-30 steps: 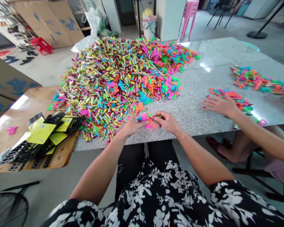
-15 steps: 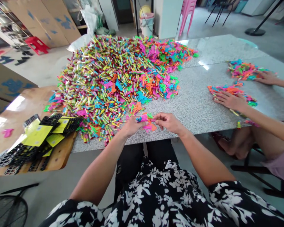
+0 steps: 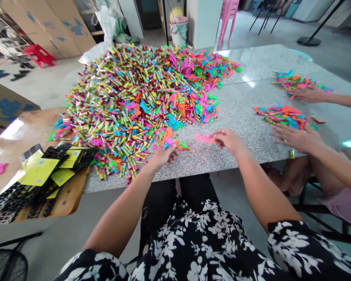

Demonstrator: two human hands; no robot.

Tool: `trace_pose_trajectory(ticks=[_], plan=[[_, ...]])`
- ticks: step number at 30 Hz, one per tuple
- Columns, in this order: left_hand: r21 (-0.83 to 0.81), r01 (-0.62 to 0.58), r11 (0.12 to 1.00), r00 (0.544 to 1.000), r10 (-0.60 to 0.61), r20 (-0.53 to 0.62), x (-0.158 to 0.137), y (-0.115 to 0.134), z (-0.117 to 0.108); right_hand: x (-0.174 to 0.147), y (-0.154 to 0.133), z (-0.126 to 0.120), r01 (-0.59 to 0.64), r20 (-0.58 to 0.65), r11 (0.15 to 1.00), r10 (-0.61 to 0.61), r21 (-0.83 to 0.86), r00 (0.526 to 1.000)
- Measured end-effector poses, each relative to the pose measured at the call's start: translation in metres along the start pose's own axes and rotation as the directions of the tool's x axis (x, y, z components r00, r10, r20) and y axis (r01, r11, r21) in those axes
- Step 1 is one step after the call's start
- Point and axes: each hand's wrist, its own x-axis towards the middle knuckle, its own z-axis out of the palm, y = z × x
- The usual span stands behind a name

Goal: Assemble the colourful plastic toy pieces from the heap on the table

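My left hand (image 3: 163,157) is closed round small pink and blue plastic toy pieces (image 3: 169,143), just above the stone tabletop's front part. Beside it lie a few orange and green toy pieces (image 3: 183,145). Farther right, my right hand (image 3: 228,141) pinches a small pink plastic toy (image 3: 201,138), smeared by motion, with a bit of orange at the fingertips. Its exact shape is blurred. A big heap of small yellow, red and blue tubes (image 3: 114,97) rises beyond my left hand. Flat gun-shaped plastic toys (image 3: 193,64) in bright colours lie over its right side.
A co-worker's hands (image 3: 298,138) rest at two small toy piles (image 3: 286,115) on the right. Black plastic frames with yellow cards (image 3: 43,171) lie on a wooden table (image 3: 73,203) at left, near a pink toy gun (image 3: 0,168). The stone tabletop (image 3: 236,101) ends before my lap.
My hands, together at the pink and orange toys before, are now apart. The right one has moved right with a pink toy. The co-worker's nearer hand has shifted towards the table's front edge.
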Motion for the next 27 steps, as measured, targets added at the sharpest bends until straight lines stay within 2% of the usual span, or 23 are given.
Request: trace_pose_trajectory(ticks=[1, 2, 3, 4, 5, 6, 7, 8, 10, 12, 15, 18, 20, 22, 23, 25, 27], plan=[[-0.105, 0.019, 0.994, 1.000, -0.020, -0.010, 0.001, 0.000, -0.005, 0.012, 0.000, -0.009, 0.016, -0.214, 0.997, 0.001, 0.075, 0.977], [-0.193, 0.033, 0.981, 0.999, -0.036, -0.015, 0.001, 0.000, -0.009, 0.023, 0.000, -0.014, 0.050, -0.381, 0.990, 0.004, 0.131, 0.924], [-0.258, 0.042, 0.965, 0.999, -0.048, -0.017, 0.001, -0.001, -0.013, 0.032, 0.000, -0.013, 0.082, -0.492, 0.984, 0.006, 0.158, 0.871], [-0.303, 0.046, 0.952, 0.998, -0.053, -0.016, 0.001, -0.002, -0.015, 0.039, 0.001, -0.007, 0.097, -0.526, 0.984, -0.005, 0.147, 0.851], [-0.331, 0.051, 0.942, 0.998, -0.057, -0.009, 0.000, -0.004, -0.017, 0.044, 0.003, 0.004, 0.094, -0.487, 0.991, -0.036, 0.093, 0.872], [-0.346, 0.057, 0.937, 0.998, -0.060, 0.000, 0.000, -0.005, -0.018, 0.047, 0.004, 0.020, 0.089, -0.389, 0.996, -0.083, -0.002, 0.918], [-0.350, 0.064, 0.935, 0.998, -0.065, 0.008, -0.001, -0.007, -0.018, 0.048, 0.006, 0.040, 0.102, -0.224, 0.985, -0.131, -0.137, 0.966], [-0.348, 0.070, 0.935, 0.997, -0.071, 0.010, -0.001, -0.008, -0.018, 0.049, 0.007, 0.061, 0.156, -0.048, 0.944, -0.178, -0.291, 0.983], [-0.347, 0.065, 0.936, 0.998, -0.069, -0.001, 0.000, -0.009, -0.018, 0.050, 0.006, 0.105, 0.382, 0.232, 0.766, -0.304, -0.518, 0.924], [-0.353, 0.056, 0.934, 0.998, -0.063, -0.008, 0.000, -0.010, -0.019, 0.051, 0.001, 0.143, 0.511, 0.419, 0.564, -0.296, -0.649, 0.859], [-0.382, 0.021, 0.924, 0.994, -0.061, -0.095, 0.000, -0.011, -0.025, 0.055, -0.012, 0.177, 0.544, 0.500, 0.348, -0.213, -0.764, 0.839], [-0.428, -0.041, 0.903, 0.972, -0.063, -0.226, 0.000, -0.013, -0.030, 0.060, -0.022, 0.188, 0.529, 0.498, 0.260, -0.177, -0.808, 0.849], [-0.472, -0.063, 0.879, 0.962, -0.073, -0.263, 0.000, -0.013, -0.032, 0.063, -0.023, 0.188, 0.494, 0.465, 0.272, -0.165, -0.826, 0.870], [-0.507, -0.080, 0.858, 0.959, -0.073, -0.275, -0.001, -0.012, -0.032, 0.063, -0.020, 0.185, 0.412, 0.379, 0.357, -0.161, -0.839, 0.911], [-0.512, -0.089, 0.855, 0.960, -0.063, -0.271, -0.001, -0.011, -0.031, 0.061, -0.017, 0.183, 0.362, 0.325, 0.442, -0.160, -0.821, 0.932], [-0.494, -0.108, 0.863, 0.968, -0.023, -0.251, -0.002, -0.010, -0.029, 0.054, -0.012, 0.179, 0.261, 0.232, 0.695, -0.138, -0.670, 0.963], [-0.468, -0.120, 0.876, 0.979, 0.026, -0.203, -0.004, -0.008, -0.024, 0.042, -0.008, 0.174, 0.166, 0.228, 0.929, -0.092, -0.330, 0.969]])
